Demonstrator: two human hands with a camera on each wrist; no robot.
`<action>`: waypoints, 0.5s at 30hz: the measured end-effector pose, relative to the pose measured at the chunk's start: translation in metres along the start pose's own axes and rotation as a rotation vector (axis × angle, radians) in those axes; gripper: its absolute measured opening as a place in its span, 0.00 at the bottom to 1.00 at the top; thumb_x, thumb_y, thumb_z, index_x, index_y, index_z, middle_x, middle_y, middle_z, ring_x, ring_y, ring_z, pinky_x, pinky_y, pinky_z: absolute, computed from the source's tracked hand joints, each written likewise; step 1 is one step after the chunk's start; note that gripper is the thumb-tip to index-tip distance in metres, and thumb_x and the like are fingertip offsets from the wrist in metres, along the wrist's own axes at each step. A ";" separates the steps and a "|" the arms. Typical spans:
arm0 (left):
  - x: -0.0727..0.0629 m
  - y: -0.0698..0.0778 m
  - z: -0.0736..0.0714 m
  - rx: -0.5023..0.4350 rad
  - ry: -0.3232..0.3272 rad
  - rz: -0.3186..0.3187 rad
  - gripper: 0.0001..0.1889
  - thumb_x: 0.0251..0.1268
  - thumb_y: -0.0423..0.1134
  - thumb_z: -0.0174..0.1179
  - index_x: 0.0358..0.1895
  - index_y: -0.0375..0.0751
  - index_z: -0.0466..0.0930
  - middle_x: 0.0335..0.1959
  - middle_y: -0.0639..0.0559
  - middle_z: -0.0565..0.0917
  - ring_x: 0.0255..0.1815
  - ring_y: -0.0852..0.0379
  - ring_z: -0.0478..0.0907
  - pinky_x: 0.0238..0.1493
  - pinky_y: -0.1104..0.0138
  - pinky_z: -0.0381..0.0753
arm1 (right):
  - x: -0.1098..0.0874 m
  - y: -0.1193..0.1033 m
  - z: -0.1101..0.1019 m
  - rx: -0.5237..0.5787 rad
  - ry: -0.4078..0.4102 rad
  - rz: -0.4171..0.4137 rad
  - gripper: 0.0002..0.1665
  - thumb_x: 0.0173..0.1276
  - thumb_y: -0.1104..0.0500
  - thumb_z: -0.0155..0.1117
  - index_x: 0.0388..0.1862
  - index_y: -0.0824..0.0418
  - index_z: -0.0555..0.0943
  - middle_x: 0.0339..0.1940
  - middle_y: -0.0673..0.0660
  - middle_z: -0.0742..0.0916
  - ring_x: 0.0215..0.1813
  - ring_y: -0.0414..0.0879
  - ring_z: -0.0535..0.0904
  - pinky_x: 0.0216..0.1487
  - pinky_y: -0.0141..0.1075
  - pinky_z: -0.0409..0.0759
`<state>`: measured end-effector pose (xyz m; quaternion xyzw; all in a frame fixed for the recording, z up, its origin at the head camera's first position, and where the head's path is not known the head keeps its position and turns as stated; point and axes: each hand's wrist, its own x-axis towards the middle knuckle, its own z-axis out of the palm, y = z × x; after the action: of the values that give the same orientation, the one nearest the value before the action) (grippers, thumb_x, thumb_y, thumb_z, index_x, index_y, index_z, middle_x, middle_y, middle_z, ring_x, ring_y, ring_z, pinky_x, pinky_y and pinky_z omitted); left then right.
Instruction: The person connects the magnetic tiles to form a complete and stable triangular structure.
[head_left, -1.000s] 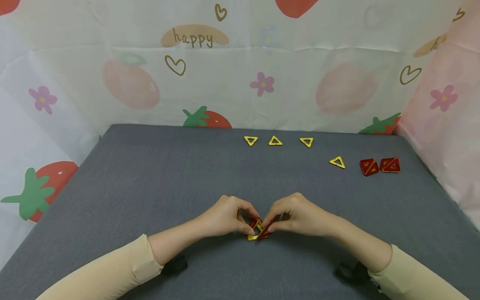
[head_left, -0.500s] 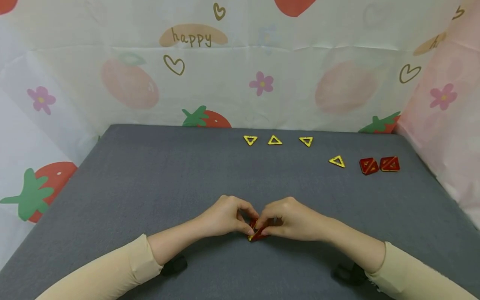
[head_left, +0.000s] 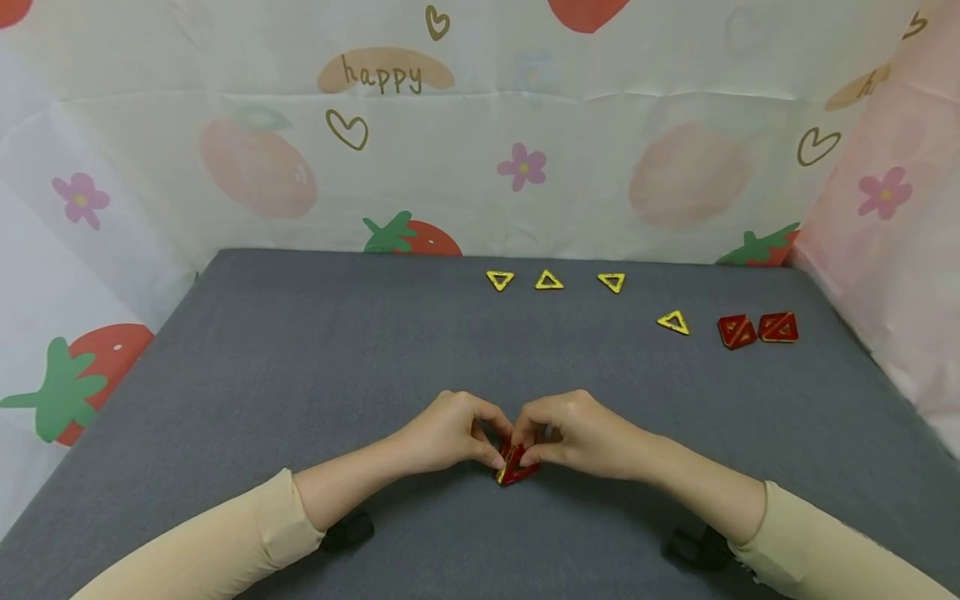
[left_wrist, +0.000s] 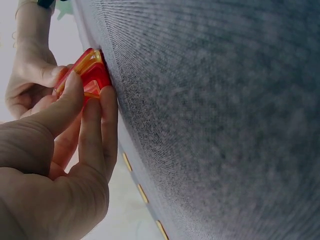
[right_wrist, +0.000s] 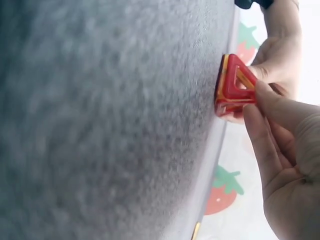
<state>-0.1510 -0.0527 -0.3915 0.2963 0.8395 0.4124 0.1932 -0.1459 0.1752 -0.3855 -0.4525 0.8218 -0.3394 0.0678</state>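
Observation:
Low over the grey table, both hands meet at a small pyramid-like shape of red and yellow triangular tiles. My left hand pinches its left side between thumb and fingers. From the other side, my right hand pinches a red triangular tile by its edge. That tile leans against the others, with yellow edging showing beside it in the right wrist view. In the left wrist view the tiles stand tilted together, partly covered by fingertips. How their hidden edges join I cannot tell.
Three yellow triangular frames lie along the table's far edge. A further yellow triangle rests nearer on the right, beside two red diamond-like pairs of triangles. A printed cloth hangs behind the grey table.
My right hand has shifted slightly left, bringing the red tile against the left-held tiles and covering the gap with yellow edges seen earlier. My left hand has barely moved.

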 end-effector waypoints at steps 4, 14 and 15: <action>0.000 0.000 0.000 0.000 0.003 0.002 0.14 0.50 0.34 0.74 0.43 0.42 0.88 0.41 0.48 0.91 0.28 0.66 0.86 0.30 0.75 0.82 | 0.001 -0.002 0.000 -0.001 0.003 0.073 0.11 0.58 0.55 0.75 0.34 0.50 0.79 0.32 0.44 0.87 0.34 0.29 0.81 0.36 0.25 0.82; 0.000 0.000 0.000 0.084 0.038 0.005 0.10 0.50 0.37 0.76 0.32 0.41 0.83 0.27 0.50 0.88 0.22 0.70 0.79 0.25 0.75 0.78 | 0.001 0.001 -0.001 0.052 -0.040 0.187 0.14 0.57 0.55 0.77 0.35 0.49 0.78 0.30 0.43 0.86 0.32 0.30 0.81 0.33 0.28 0.82; -0.001 -0.001 0.000 0.093 0.034 0.018 0.09 0.50 0.37 0.75 0.30 0.41 0.84 0.26 0.51 0.88 0.22 0.71 0.79 0.25 0.75 0.78 | 0.001 0.001 -0.001 0.061 -0.043 0.189 0.14 0.57 0.55 0.77 0.35 0.49 0.78 0.30 0.43 0.86 0.33 0.30 0.81 0.33 0.28 0.83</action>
<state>-0.1505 -0.0532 -0.3921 0.3054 0.8582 0.3797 0.1613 -0.1475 0.1757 -0.3854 -0.3780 0.8485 -0.3463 0.1309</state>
